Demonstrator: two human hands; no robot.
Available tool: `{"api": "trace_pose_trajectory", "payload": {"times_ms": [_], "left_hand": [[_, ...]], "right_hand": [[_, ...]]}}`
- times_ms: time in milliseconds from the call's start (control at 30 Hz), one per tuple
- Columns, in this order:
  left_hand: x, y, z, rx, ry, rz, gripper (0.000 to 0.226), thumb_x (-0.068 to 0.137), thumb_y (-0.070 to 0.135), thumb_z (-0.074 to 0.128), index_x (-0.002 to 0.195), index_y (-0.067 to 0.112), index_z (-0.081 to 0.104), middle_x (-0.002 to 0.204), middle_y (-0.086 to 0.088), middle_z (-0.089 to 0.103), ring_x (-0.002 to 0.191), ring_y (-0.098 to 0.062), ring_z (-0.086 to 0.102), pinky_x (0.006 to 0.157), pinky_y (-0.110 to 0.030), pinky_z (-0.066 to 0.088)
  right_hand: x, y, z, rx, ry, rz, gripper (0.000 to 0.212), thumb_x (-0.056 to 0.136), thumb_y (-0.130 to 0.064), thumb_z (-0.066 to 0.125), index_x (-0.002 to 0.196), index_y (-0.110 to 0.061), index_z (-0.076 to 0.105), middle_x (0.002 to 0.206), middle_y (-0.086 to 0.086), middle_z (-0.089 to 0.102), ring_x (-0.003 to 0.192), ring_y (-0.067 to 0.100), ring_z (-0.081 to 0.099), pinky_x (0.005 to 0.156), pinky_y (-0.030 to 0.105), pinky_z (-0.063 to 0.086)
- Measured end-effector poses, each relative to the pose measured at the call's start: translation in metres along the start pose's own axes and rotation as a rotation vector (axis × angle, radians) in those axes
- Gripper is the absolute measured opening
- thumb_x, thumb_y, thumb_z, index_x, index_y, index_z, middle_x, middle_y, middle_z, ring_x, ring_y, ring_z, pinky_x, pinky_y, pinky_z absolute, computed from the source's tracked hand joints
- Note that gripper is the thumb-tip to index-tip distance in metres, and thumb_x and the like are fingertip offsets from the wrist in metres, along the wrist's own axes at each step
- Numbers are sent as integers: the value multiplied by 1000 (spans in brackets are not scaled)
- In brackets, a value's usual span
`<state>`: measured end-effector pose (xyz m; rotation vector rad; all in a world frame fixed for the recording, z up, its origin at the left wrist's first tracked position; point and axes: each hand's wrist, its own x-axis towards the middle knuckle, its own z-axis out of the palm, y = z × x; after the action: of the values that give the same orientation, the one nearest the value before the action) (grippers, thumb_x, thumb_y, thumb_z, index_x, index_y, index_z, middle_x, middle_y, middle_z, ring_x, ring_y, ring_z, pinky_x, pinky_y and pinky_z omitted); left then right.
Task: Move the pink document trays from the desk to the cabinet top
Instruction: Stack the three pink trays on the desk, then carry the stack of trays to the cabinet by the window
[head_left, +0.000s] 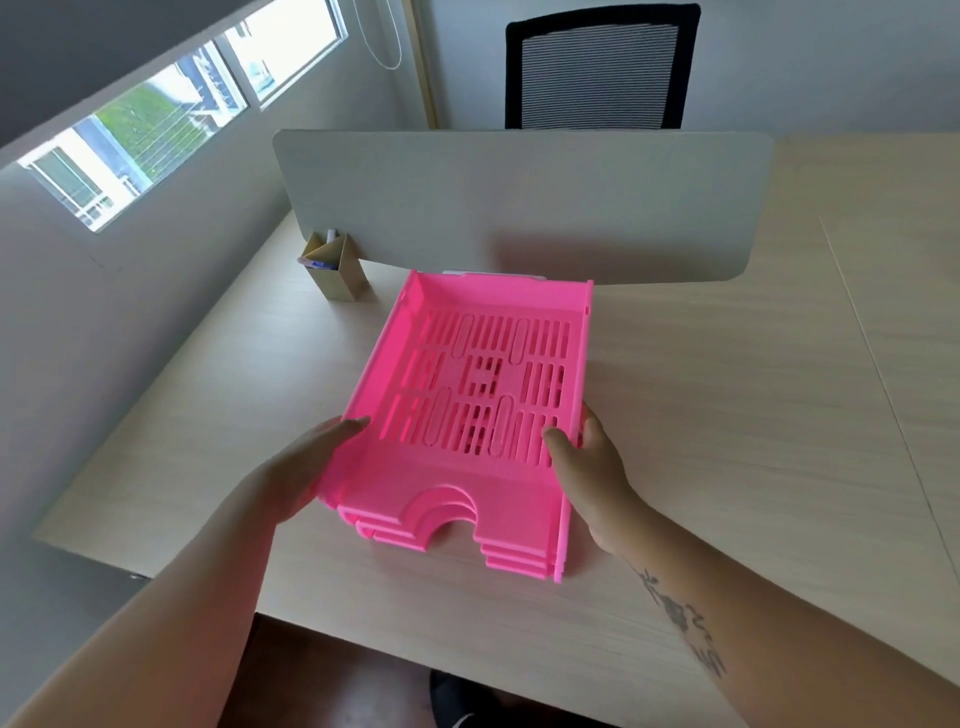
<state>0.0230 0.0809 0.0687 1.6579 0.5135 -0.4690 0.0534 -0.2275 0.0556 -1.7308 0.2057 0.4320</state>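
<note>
Pen holder beside pink trays

Pink slotted trays, pale woodgrain desk, black striped-mesh chair, grey divider.

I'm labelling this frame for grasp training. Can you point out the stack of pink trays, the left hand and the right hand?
pink trays (483, 379), head view, slotted floor of the top tray.
left hand (306, 467), head view, back of the hand against the stack's left wall.
right hand (589, 462), head view, back of the hand at the right wall.
</note>
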Motion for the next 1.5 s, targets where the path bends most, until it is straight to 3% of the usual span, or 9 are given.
{"api": "trace_pose_trajectory", "payload": {"times_ms": [167, 300, 400, 467, 567, 733, 1000, 1233, 1500], "left_hand": [[-13, -42, 14, -198, 67, 59, 83, 65, 52, 78, 138, 20, 52, 118, -11, 75, 111, -31, 68, 90, -39, 59], [-18, -69, 27, -146, 204, 47, 78, 47, 66, 83, 112, 33, 58, 100, 6, 80, 113, -22, 64, 110, -45, 38], [-15, -80, 35, -218, 222, 67, 85, 51, 74, 77, 119, 29, 53, 108, -5, 77, 114, -28, 65, 107, -47, 44], [-11, -81, 40, -240, 222, 96, 64, 71, 62, 66, 122, 25, 54, 107, -6, 75, 114, -34, 63, 101, -48, 47], [-4, -81, 38, -213, 215, 136, 41, 88, 41, 50, 123, 21, 57, 94, 2, 78, 106, -33, 64, 99, -51, 48], [-3, -54, 34, -216, 195, 159, 59, 82, 58, 54, 124, 18, 64, 106, -11, 78, 103, -37, 70, 98, -54, 50], [-16, 12, 37, -390, 316, 204, 55, 79, 49, 59, 124, 18, 60, 115, -22, 71, 101, -43, 70, 87, -68, 54], [-74, 57, 17, -494, 513, 357, 36, 76, 51, 60, 105, 31, 63, 101, -10, 74, 102, -38, 70, 95, -62, 51], [-208, 31, -18, -658, 900, 434, 54, 67, 59, 66, 113, 31, 65, 107, -15, 77, 98, -39, 73, 92, -62, 53]], "right_hand": [[-33, 21, 2, 89, -61, -94, 55, 97, -27, 53, 147, -41, 35, 127, -4, 63, 101, 12, 66, 83, 37, 57], [-55, 58, 11, 32, -98, -136, 91, 80, -67, 61, 154, -46, 11, 159, -9, 33, 144, 13, 35, 117, 53, 30], [-62, 71, 27, 70, -38, -130, 85, 83, -62, 60, 148, -61, 4, 163, -20, 18, 149, 5, 23, 121, 48, 20], [-65, 73, 38, 138, 39, -115, 79, 85, -58, 57, 144, -67, 6, 162, -23, 15, 148, 2, 21, 122, 42, 19], [-63, 78, 48, 221, 114, -83, 83, 83, -57, 55, 154, -45, 14, 162, -16, 24, 147, 5, 26, 122, 44, 21], [-49, 52, 42, 317, 274, 12, 77, 74, -55, 57, 146, -33, 42, 141, -1, 57, 127, 18, 56, 110, 48, 42], [-46, -1, 26, 346, 300, -83, 58, 74, -49, 54, 131, -38, 54, 115, 5, 70, 105, 32, 68, 90, 56, 54], [-52, -61, 23, 408, 49, -253, 54, 76, -47, 54, 130, -43, 52, 115, 3, 70, 102, 28, 70, 87, 56, 56], [-88, -127, 72, 307, -356, -379, 51, 76, -51, 53, 126, -44, 54, 111, -6, 69, 104, 20, 69, 89, 48, 56]]}}
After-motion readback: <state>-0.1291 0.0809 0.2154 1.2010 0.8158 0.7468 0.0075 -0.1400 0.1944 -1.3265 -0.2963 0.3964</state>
